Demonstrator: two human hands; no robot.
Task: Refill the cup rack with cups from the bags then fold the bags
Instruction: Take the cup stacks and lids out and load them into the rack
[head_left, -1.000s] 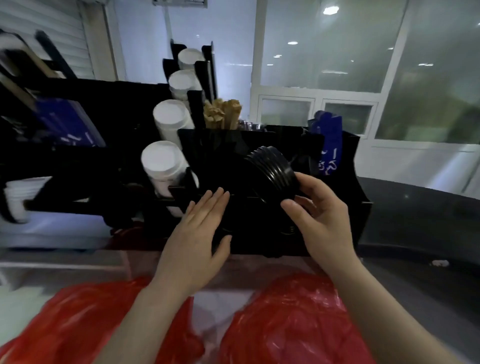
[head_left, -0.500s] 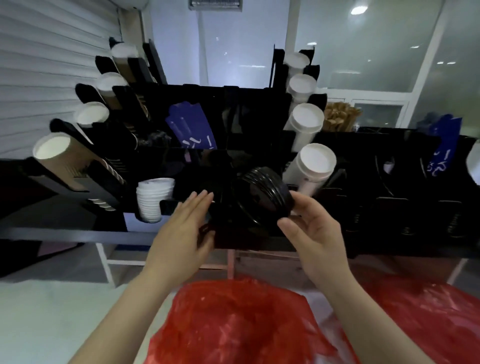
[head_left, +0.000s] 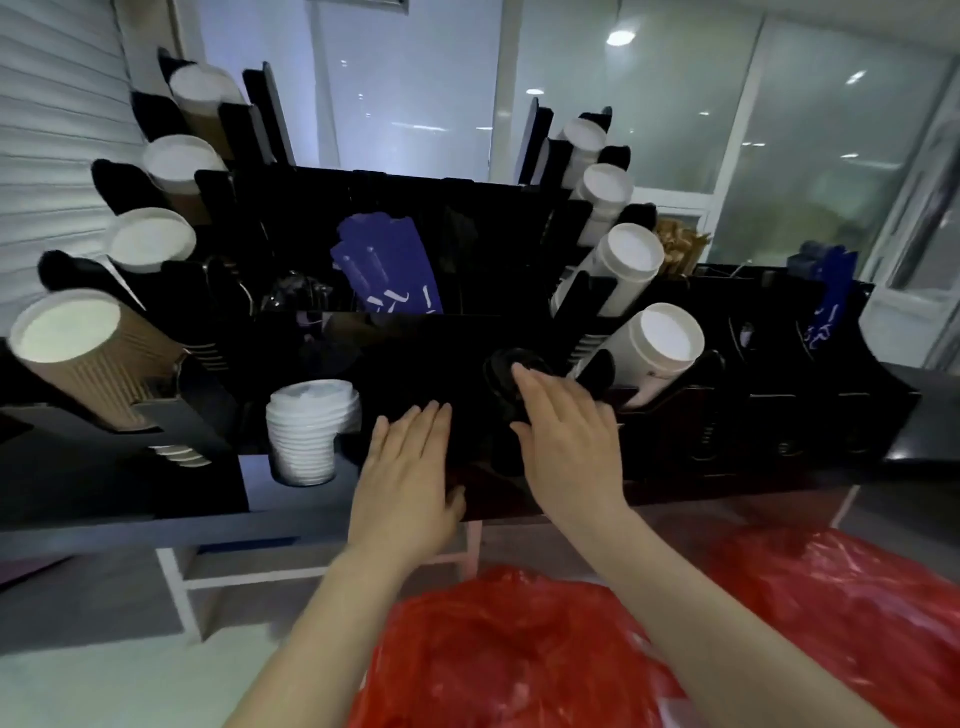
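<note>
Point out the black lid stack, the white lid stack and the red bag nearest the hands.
black lid stack (head_left: 503, 375): head view, its top edge left of the right hand.
white lid stack (head_left: 309, 429): head view, its ribbed side.
red bag (head_left: 498, 654): head view, crinkled middle.

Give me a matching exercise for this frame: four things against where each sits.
Things:
1. white lids
2. brown cup
3. red bag
4. black lids

Places:
A. under the right hand
B. far left of the rack
C. bottom of view, below the arms
D. just left of the left hand

Pairs: 1-D, 2-B, 3-C, 4-A
</note>
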